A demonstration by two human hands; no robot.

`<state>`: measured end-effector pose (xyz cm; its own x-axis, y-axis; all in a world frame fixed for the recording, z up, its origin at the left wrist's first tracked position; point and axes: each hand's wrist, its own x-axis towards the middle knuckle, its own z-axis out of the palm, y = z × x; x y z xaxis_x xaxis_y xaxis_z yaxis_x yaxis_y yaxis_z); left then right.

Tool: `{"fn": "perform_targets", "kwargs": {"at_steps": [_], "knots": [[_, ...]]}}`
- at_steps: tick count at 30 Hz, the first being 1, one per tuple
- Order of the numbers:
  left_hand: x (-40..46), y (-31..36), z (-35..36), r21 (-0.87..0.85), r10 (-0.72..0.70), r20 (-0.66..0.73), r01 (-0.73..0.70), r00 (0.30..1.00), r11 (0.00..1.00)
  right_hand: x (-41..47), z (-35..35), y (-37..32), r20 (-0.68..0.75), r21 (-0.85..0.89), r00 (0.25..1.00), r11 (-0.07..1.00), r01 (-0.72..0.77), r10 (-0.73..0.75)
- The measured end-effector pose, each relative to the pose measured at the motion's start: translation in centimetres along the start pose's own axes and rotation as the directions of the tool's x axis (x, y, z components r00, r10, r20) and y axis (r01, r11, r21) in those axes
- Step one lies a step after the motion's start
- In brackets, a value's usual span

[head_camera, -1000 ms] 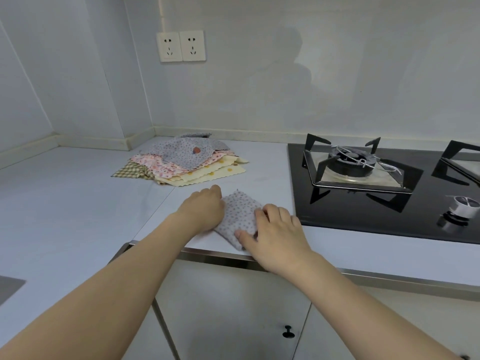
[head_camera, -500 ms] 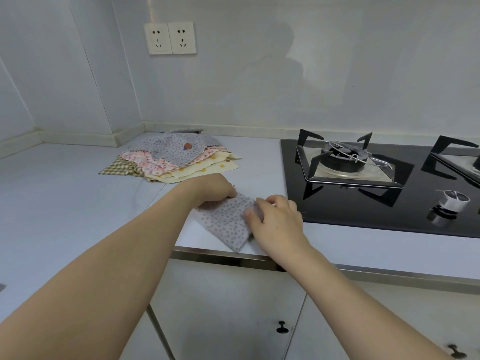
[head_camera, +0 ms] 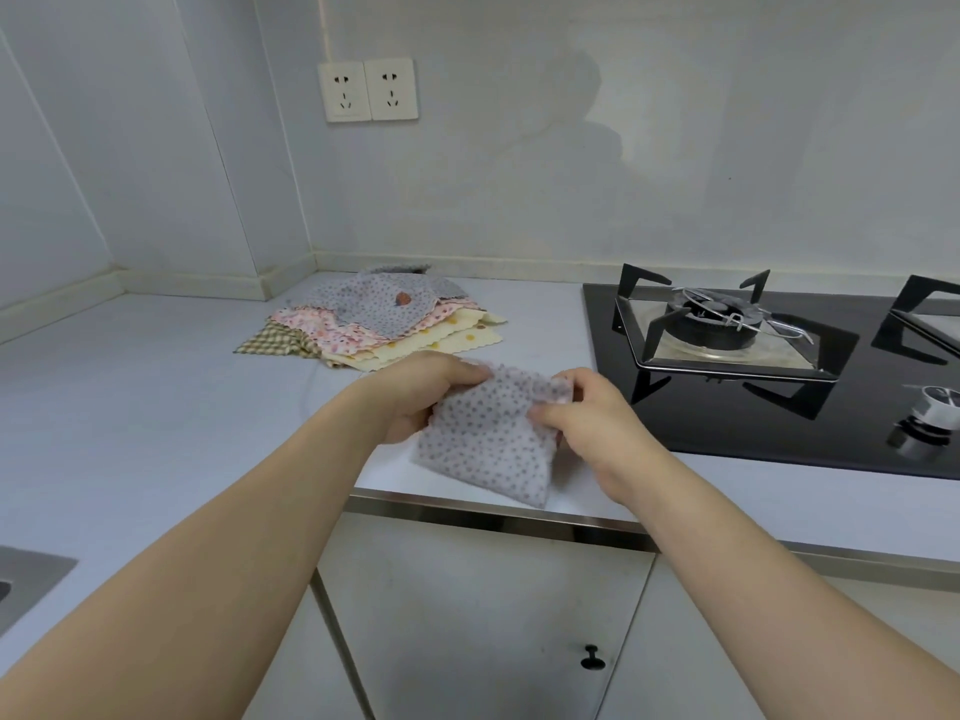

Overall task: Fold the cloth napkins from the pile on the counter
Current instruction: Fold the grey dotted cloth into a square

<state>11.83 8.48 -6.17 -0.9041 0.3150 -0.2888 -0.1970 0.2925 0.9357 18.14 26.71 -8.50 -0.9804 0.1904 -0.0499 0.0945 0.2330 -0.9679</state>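
A folded grey dotted napkin [head_camera: 488, 439] is held just above the counter's front edge. My left hand [head_camera: 421, 392] grips its upper left corner. My right hand [head_camera: 587, 418] pinches its upper right edge between thumb and fingers. The napkin's lower part hangs down toward the counter edge. Behind the hands lies the pile of napkins [head_camera: 384, 324]: a grey dotted one on top, then pink floral, yellow dotted and a green checked one sticking out at the left.
A black gas hob [head_camera: 779, 371] with metal pan supports fills the counter [head_camera: 156, 407] to the right. Part of a sink [head_camera: 26, 579] shows at the lower left. Wall sockets [head_camera: 369, 90] sit above the pile. Cabinet doors [head_camera: 483, 615] are below.
The folded grey napkin lay flat on the counter under both hands; now both hands have lifted its top edge off the surface.
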Motion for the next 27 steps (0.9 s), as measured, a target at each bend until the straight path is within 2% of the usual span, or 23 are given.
{"fn": "perform_targets", "kwargs": {"at_steps": [1,3,5,7,9,14,17,20,22,24,27], "knots": [[-0.3,-0.3,0.1,-0.026,-0.002,0.006,0.002,1.000,1.000,-0.2,0.0,-0.3,0.014,0.150,1.000,0.988,-0.024,0.022],[-0.8,-0.7,0.2,-0.087,0.036,-0.024,-0.038,0.999,0.995,-0.7,0.0,-0.8,0.031,0.319,0.997,0.945,-0.071,0.065],[-1.5,-0.8,0.6,-0.115,0.116,-0.077,-0.125,0.990,0.986,-1.0,0.2,-1.2,0.020,0.399,0.996,0.913,-0.084,0.083],[-2.5,-0.6,1.4,-0.035,0.200,-0.154,-0.208,0.968,0.978,-1.1,0.4,-1.5,-0.023,0.402,0.997,0.914,-0.059,0.074],[-3.4,-0.7,2.3,0.037,0.279,-0.234,-0.278,0.931,0.960,-1.0,0.5,-1.5,-0.087,0.338,0.995,0.941,-0.016,0.048],[-5.5,-2.2,4.2,-0.131,0.392,-0.169,-0.415,0.904,0.900,-1.9,0.4,-2.2,-0.190,0.201,0.981,0.976,0.087,-0.048],[-6.1,-2.2,5.1,-0.130,0.418,-0.257,-0.460,0.872,0.879,-2.8,0.1,-2.5,-0.240,0.022,0.958,0.985,0.170,-0.159],[-6.0,-2.0,6.1,0.006,0.434,-0.394,-0.470,0.810,0.883,-3.7,-0.1,-2.5,-0.314,-0.278,0.888,0.927,0.253,-0.336],[-5.9,-1.7,7.2,0.122,0.436,-0.498,-0.437,0.750,0.891,-4.0,0.0,-2.4,-0.334,-0.407,0.842,0.870,0.277,-0.424],[-6.2,-1.2,8.3,0.178,0.434,-0.584,-0.414,0.686,0.893,-4.1,0.1,-2.2,-0.335,-0.438,0.831,0.854,0.281,-0.444],[-6.7,-0.3,8.9,0.291,0.476,-0.636,-0.383,0.608,0.877,-3.9,0.1,-2.1,-0.377,-0.349,0.844,0.902,0.253,-0.382]]}}
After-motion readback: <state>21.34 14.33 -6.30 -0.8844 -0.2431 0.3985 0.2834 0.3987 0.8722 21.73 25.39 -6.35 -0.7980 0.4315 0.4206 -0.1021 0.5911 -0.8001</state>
